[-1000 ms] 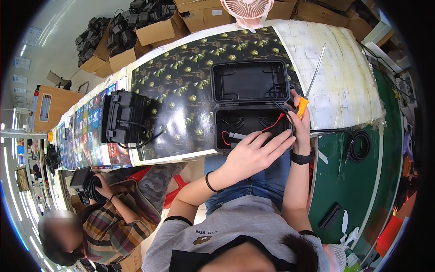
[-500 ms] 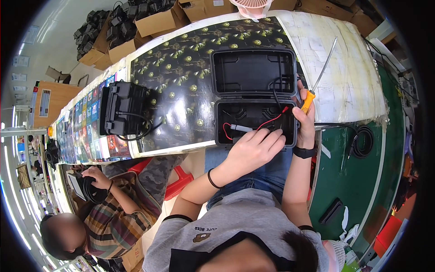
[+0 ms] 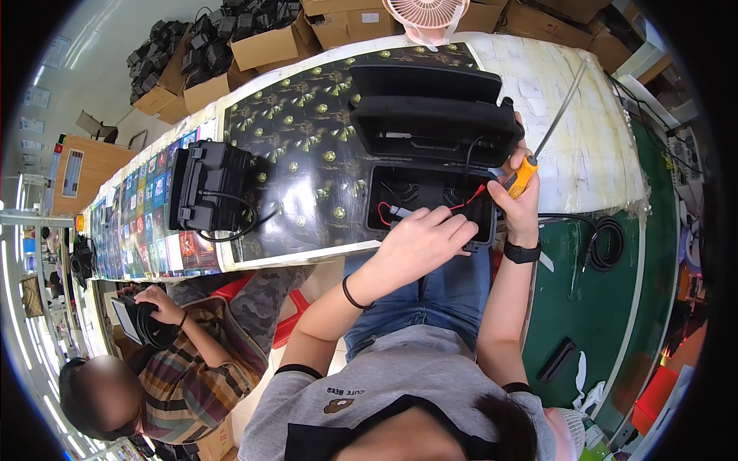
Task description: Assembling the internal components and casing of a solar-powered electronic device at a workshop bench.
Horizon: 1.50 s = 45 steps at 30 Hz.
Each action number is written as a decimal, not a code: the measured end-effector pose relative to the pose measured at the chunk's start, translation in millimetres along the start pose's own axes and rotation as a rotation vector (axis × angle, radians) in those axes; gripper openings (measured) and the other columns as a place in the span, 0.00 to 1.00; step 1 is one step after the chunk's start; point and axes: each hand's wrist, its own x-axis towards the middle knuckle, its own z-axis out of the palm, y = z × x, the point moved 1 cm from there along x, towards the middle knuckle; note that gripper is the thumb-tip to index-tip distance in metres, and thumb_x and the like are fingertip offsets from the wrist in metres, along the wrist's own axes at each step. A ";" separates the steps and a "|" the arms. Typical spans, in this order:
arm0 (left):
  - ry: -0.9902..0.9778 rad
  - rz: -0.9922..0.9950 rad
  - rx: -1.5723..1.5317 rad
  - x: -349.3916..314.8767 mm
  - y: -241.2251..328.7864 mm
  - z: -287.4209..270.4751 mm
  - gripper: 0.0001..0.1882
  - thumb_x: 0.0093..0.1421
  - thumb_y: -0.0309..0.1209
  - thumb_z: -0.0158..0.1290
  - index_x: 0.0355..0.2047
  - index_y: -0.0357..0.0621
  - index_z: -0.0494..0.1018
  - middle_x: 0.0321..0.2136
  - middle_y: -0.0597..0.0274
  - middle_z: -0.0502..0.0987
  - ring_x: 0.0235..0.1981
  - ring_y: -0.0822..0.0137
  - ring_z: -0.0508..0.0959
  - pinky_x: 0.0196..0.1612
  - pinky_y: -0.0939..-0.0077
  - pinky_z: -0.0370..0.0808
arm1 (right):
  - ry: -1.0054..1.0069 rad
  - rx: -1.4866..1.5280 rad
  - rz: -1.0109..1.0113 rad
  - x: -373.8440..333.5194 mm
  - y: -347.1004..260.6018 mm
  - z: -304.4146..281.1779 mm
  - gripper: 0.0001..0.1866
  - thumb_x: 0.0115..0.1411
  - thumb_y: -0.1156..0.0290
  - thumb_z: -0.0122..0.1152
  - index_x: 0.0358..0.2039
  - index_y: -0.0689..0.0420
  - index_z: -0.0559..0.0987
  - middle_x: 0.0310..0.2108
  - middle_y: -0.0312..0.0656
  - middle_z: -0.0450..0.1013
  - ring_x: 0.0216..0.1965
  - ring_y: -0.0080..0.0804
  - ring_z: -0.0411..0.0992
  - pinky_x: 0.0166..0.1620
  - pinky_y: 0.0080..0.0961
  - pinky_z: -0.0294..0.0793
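A black plastic case (image 3: 374,192) lies open in front of me, its lid (image 3: 430,127) tilted up at the far side. Inside it runs a thin red wire (image 3: 469,201) with a red end, beside a small grey cylinder (image 3: 400,211). My left hand (image 3: 430,244) reaches over the near rim, fingers closed on the red wire; its fingertips are partly hidden. At the case's right side, my right hand (image 3: 520,207) grips a screwdriver (image 3: 524,178) by its orange handle, shaft pointing away to the far right. Some right fingers are hidden behind the case.
A second black case (image 3: 215,184) with a cable stands on the left. A coiled black cable (image 3: 607,244) lies on the green surface at right. A pink fan (image 3: 427,17) and cardboard boxes (image 3: 265,48) are at the back. Another person (image 3: 192,376) sits at lower left.
The lid has tipped from lying back to partly raised over the case. My right hand and the screwdriver have shifted slightly. The red wire's end has moved a little.
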 end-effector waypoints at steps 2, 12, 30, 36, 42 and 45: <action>0.006 0.020 -0.006 1.5 -8.6 0.3 0.18 0.48 0.43 0.61 0.35 0.51 0.70 0.29 0.71 0.72 0.35 0.71 0.75 0.34 0.77 0.73 | 0.002 0.020 -0.051 1.2 -3.9 2.1 0.25 0.45 0.79 0.67 0.41 0.50 0.65 0.50 0.34 0.63 0.41 0.16 0.61 0.36 0.12 0.64; 0.024 -0.005 -0.051 17.5 -25.6 3.2 0.17 0.48 0.44 0.61 0.34 0.53 0.72 0.29 0.73 0.76 0.34 0.70 0.77 0.34 0.75 0.75 | 0.199 0.157 -0.030 23.2 -53.7 21.5 0.19 0.56 0.65 0.70 0.38 0.53 0.66 0.61 0.45 0.65 0.27 0.09 0.68 0.23 0.05 0.65; 0.301 -0.068 0.279 1.1 -10.8 -1.3 0.24 0.52 0.39 0.62 0.50 0.57 0.75 0.51 0.68 0.74 0.55 0.66 0.70 0.64 0.51 0.56 | 0.355 -0.130 0.313 76.0 -43.6 15.1 0.22 0.61 0.49 0.62 0.43 0.54 0.76 0.23 0.27 0.63 0.25 0.15 0.63 0.23 0.14 0.64; 0.891 -0.638 -0.033 -58.9 -27.3 4.3 0.24 0.44 0.23 0.70 0.40 0.41 0.70 0.46 0.54 0.68 0.45 0.59 0.71 0.51 0.64 0.69 | 0.276 -0.042 0.219 67.8 -47.6 14.3 0.17 0.59 0.56 0.67 0.40 0.52 0.75 0.28 0.27 0.66 0.26 0.12 0.63 0.26 0.13 0.65; 0.820 -0.615 -0.292 -85.9 -41.9 28.4 0.22 0.45 0.24 0.69 0.37 0.41 0.69 0.34 0.57 0.73 0.36 0.60 0.74 0.41 0.70 0.72 | 0.004 0.197 -0.023 47.1 -55.9 23.4 0.22 0.52 0.68 0.72 0.43 0.52 0.70 0.48 0.39 0.73 0.38 0.20 0.69 0.36 0.16 0.71; 0.820 -0.684 -0.356 -89.0 -40.3 32.1 0.22 0.47 0.24 0.69 0.39 0.39 0.68 0.34 0.57 0.75 0.36 0.63 0.77 0.41 0.72 0.74 | -0.078 0.032 -0.045 38.4 -72.2 28.4 0.25 0.46 0.74 0.73 0.41 0.53 0.69 0.56 0.47 0.70 0.50 0.27 0.67 0.55 0.25 0.64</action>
